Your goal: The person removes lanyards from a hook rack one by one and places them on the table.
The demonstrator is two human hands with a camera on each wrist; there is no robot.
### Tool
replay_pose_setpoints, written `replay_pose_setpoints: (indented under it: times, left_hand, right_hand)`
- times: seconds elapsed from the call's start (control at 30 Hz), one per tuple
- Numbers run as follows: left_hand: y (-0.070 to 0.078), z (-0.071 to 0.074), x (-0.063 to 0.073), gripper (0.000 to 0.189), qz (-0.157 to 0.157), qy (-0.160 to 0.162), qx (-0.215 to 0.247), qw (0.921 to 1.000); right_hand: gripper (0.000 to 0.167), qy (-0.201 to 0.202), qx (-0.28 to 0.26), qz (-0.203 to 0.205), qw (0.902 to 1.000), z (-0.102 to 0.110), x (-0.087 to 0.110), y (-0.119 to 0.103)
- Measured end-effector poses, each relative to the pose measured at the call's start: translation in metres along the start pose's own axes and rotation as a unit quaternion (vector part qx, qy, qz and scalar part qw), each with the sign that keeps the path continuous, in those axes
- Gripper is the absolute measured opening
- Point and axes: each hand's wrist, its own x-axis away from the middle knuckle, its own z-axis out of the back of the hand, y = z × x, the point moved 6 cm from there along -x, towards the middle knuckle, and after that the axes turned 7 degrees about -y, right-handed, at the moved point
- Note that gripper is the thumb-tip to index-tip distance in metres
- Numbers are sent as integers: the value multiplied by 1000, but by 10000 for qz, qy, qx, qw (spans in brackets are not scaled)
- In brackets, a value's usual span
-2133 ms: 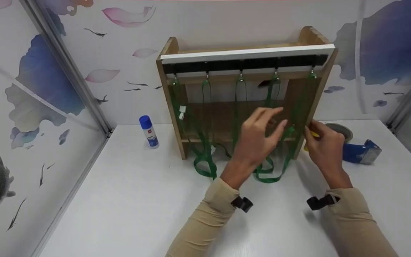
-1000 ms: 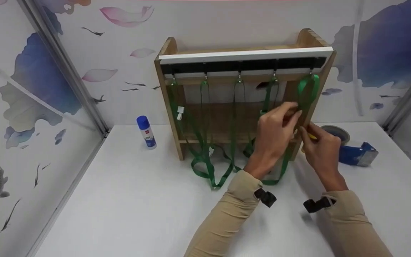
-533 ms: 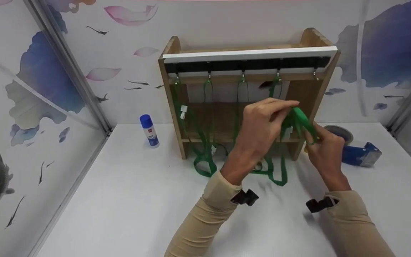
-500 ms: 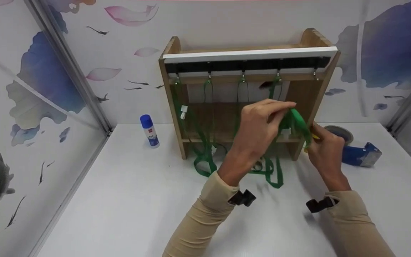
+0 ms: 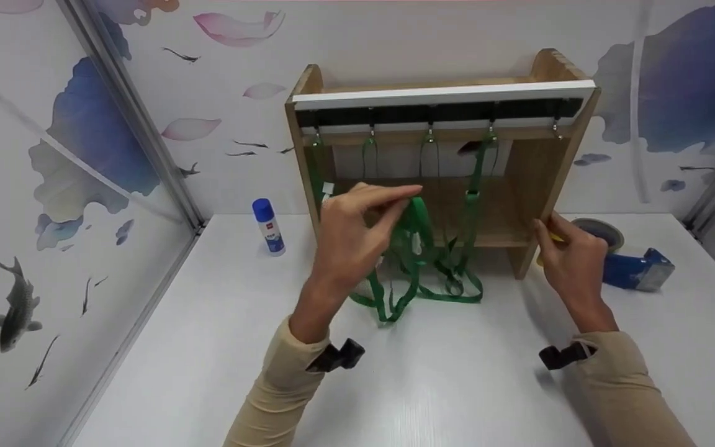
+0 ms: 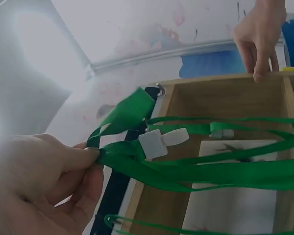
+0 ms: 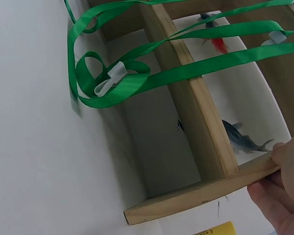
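Observation:
My left hand [image 5: 351, 242] pinches a green lanyard [image 5: 418, 217] between thumb and fingertips, in front of the wooden shelf rack [image 5: 565, 174]. In the left wrist view a white plastic clip [image 6: 154, 144] hangs on the ribbon near those fingertips. My right hand [image 5: 575, 267] grips the front edge of the rack's right side panel, thumb on the inner side. More green lanyards hang from small metal hooks under the white-edged black strip [image 5: 395, 114]. The rightmost hook [image 5: 557, 129] carries no lanyard. Loose lanyard loops [image 5: 457, 292] lie on the table below.
A glue stick with a blue cap [image 5: 269, 227] stands left of the rack. To the right are a grey tape roll [image 5: 602, 231], a blue box-like item [image 5: 638, 270] and a yellow object [image 7: 220, 229] behind the right hand. Printed wall panels enclose the white table [image 5: 432, 385].
My left hand has reached to the rightmost hook, lifted its lanyard off and carried it left across the rack's front. The right hand keeps its hold on the side panel.

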Motion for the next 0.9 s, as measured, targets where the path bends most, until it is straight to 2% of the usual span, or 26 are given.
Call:
replay_pose_setpoints:
  times: [0.3,0.4,0.57,0.67,0.73,0.8,0.9]
  left_hand:
    - [-40,64,28,24,591,654,-25,9961]
    - [-57,84,37,24,778,840,-25,9934]
    - [-90,111,46,22,1312,1101,126,9851]
    - [-110,122,47,22,1679,1280,147,9774]
    - [-121,126,47,23,1816,1476,98,9722]
    - [-132,128,45,24,1813,1719,109,9682]
    - [-142,128,42,23,1539,2028,183,9669]
  right_hand:
    - [39,-125,65,-200,9997,-4,2,3]
    - [39,-133,76,-177,9997,-5,2,3]
    - [39,-134,23,-160,9998,-4,1,3]
    - [38,-96,-21,-173,9998,-2,1,3]
    - [37,-35,-63,-120,9999,0,1,3]
    - [36,14,-72,-65,10000,1,0,3]
    - [37,15,-85,-44,10000,0,0,2]
